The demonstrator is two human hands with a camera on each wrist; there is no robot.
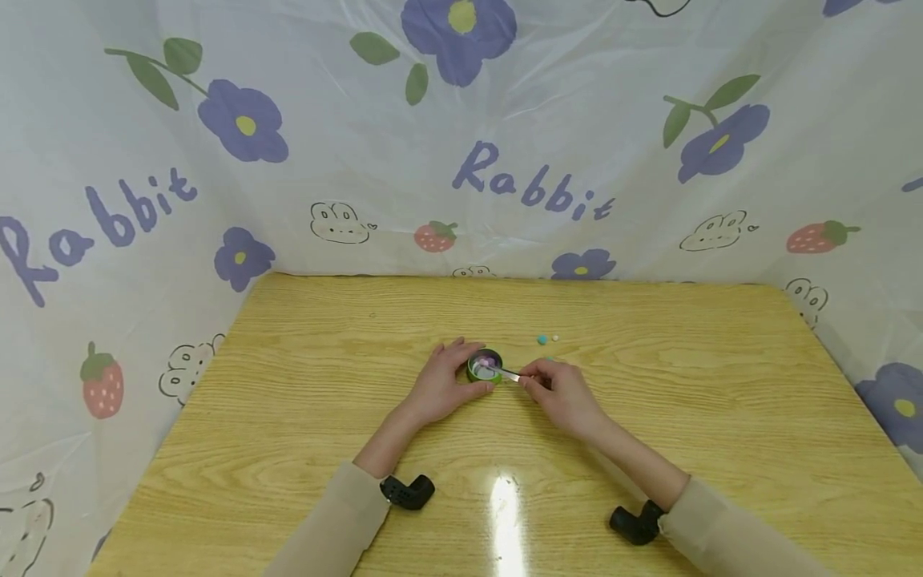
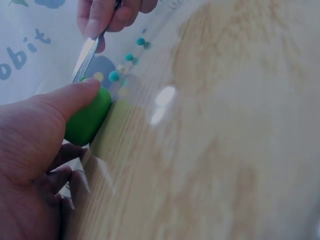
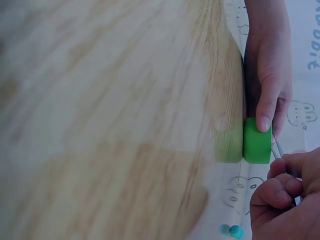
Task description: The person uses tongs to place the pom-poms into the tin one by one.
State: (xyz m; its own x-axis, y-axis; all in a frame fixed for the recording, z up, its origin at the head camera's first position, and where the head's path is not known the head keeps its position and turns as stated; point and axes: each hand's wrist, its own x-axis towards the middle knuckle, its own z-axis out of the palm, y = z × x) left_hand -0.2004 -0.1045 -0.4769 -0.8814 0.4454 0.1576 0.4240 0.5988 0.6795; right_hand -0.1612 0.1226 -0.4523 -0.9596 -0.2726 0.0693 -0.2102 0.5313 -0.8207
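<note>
A small round green container (image 1: 474,377) with a dark inner rim stands on the table, pale and pinkish bits visible inside. My left hand (image 1: 441,385) holds it from the left, thumb on the near side and fingers round the far side. In the left wrist view, the thumb presses the green wall near its upper edge. My right hand (image 1: 566,394) pinches a pair of metal tweezers (image 2: 86,59), whose tips reach into the container's opening. What the tips touch cannot be made out. Beyond the right hand lie a blue bead (image 1: 542,340) and a white bead (image 1: 555,338).
Another teal bead (image 1: 548,360) shows just beside the right hand's fingers. The wood-grain table (image 1: 303,361) is glossy and reflects light near its front. A patterned white cloth (image 1: 548,104) hangs behind and along the sides. Black wrist devices (image 1: 411,492) sit at both sleeves.
</note>
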